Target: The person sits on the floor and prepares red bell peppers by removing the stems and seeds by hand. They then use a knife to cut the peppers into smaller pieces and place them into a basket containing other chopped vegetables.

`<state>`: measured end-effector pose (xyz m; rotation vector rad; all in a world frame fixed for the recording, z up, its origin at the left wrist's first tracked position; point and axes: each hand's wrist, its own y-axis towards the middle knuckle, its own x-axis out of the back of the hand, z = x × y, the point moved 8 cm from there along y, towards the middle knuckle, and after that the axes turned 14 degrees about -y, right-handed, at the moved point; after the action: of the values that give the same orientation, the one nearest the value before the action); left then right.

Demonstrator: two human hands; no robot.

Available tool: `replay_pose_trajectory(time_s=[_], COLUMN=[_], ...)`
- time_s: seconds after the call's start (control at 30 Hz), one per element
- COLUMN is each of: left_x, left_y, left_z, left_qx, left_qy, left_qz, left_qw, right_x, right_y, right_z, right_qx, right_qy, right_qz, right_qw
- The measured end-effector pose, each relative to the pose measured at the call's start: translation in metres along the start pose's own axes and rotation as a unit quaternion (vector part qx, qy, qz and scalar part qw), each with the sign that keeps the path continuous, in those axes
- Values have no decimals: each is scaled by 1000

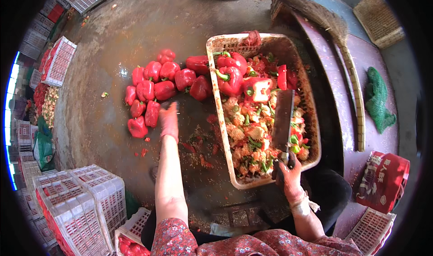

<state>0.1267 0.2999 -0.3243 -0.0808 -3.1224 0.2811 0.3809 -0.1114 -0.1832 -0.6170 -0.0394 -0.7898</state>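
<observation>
My right hand (290,174) grips the handle of a cleaver (283,120), its broad blade lying above a plastic crate (223,130). Inside the crate are pepper cores and scraps (252,134), with a cut red bell pepper (258,88) and whole red bell peppers (230,80) at its far end. Blurred by motion, my left hand (169,120) is over the floor beside a red bell pepper (152,114), at the near edge of a group of several red bell peppers (145,90). Its fingers are too smeared to read, and I cannot tell whether it touches the pepper.
Stacked white crates (81,202) stand at the lower left, near a crate of red pieces (133,246). To the right lie a straw broom (351,76), a green mesh bag (377,100) and a red bag (382,181). Pepper scraps litter the wet floor (199,151).
</observation>
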Motion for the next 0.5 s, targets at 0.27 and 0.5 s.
replay_pose_trajectory(time_s=[0.27,0.5], left_x=[-179,-171], left_y=[49,46], left_z=[81,61], left_qx=[-202,-161], left_qy=[622,518], left_qz=[128,158], left_qw=[745,825], right_x=[-3,7], right_y=[20,26], right_z=[-2,-22], right_qx=[-33,-47], right_qy=[15,11], right_qz=[-27,-58], right_qw=[999,997])
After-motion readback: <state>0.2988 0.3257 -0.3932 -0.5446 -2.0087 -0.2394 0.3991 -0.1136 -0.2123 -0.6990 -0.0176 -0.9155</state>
